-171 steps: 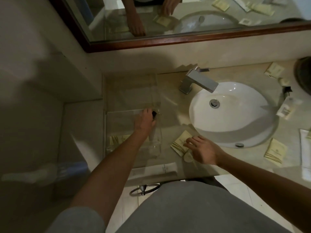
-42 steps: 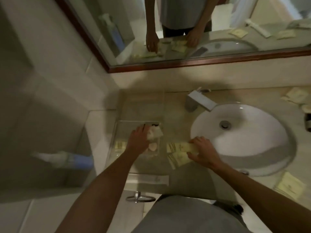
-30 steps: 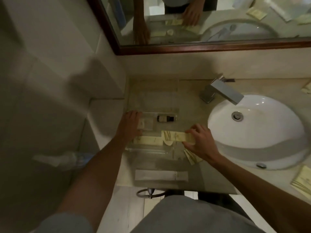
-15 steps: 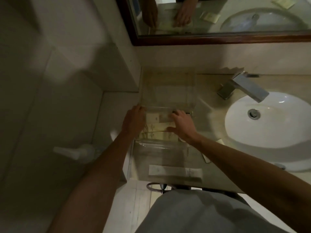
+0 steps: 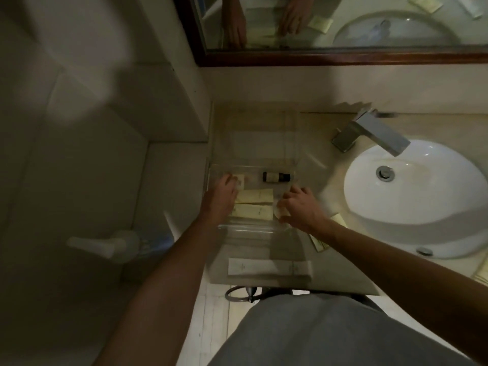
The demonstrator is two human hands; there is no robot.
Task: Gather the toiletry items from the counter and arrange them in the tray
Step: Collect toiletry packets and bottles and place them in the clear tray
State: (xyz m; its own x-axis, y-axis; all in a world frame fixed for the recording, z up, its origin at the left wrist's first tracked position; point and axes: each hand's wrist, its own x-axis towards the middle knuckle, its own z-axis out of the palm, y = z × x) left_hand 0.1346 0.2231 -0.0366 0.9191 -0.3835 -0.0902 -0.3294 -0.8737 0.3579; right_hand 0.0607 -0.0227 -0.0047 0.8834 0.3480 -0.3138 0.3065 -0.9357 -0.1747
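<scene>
Both forearms reach forward over the desk (image 5: 343, 273) into the clear tray (image 5: 253, 228), left of the sink (image 5: 417, 196). Left hand (image 5: 220, 195): palm down at tray's left side, fingers loosely extended onto a pale packet (image 5: 56, 180)... correction not possible to confirm a grip; cannot tell. Right hand (image 5: 299, 207): fingers curled at tray's right side, grip unclear. Two yellow sachets (image 5: 254, 203) lie between the hands; small dark bottle (image 5: 276, 177) lies on its side farther back. White tube (image 5: 269, 268) on desk, near edge.

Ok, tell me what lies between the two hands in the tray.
Head view: two pale yellow sachets lie flat, one behind the other, in the clear tray between the left hand and right hand.
</scene>
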